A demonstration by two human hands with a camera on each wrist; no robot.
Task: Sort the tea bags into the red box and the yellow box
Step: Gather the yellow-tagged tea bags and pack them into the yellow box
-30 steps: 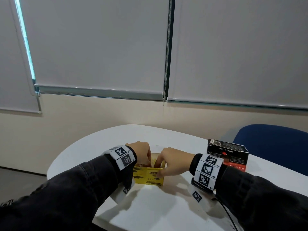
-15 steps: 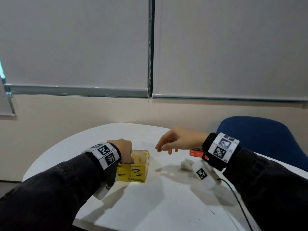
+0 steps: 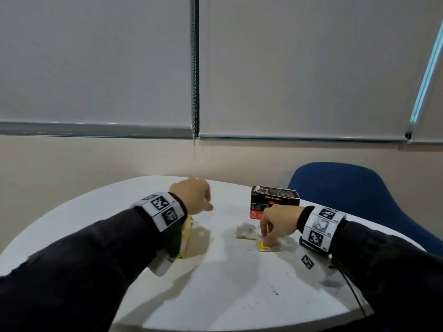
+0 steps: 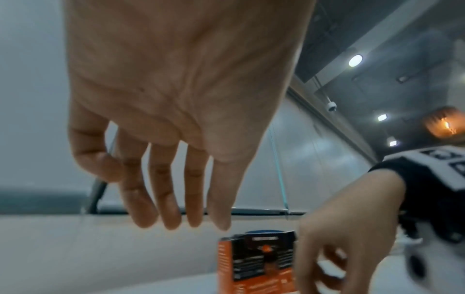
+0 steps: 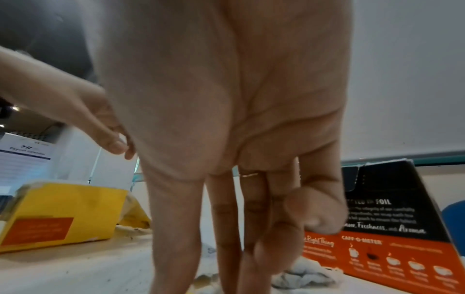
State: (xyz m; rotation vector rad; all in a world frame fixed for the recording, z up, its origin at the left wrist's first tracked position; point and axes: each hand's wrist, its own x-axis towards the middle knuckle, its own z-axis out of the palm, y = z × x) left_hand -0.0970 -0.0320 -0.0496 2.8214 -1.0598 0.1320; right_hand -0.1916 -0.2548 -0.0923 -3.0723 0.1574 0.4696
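1. Nearest the person on the white table [image 3: 230,283], the right hand [image 3: 275,224] reaches down with its fingertips on a tea bag with a yellow tag [image 3: 265,246]. The bag lies flat directly under the fingertips. From the head view the thumb and fingers seem to close on it, but whether it is truly pinched cannot be told; the right wrist view shows long fingers [image 5: 226,228] pointing down at the table, the thumb bent in beside them.
2. Just left of that hand lies a small heap of pale tea bags [image 3: 244,231], crumpled, with no clear long axis; they sit on the table apart from both hands.
3. The yellow box [image 3: 187,238] stands on the left, mostly hidden behind the left forearm, its long axis running away from the person; in the right wrist view its top is open.
4. The left hand [image 3: 193,197] hovers above and beyond the yellow box, holding nothing; the left wrist view shows its fingers [image 4: 161,189] loosely hanging and slightly spread.
5. Farther back stands the red box [image 3: 274,202], upright, its black top open, just beyond the right hand.
6. A blue chair [image 3: 354,195] sits behind the table at the right.
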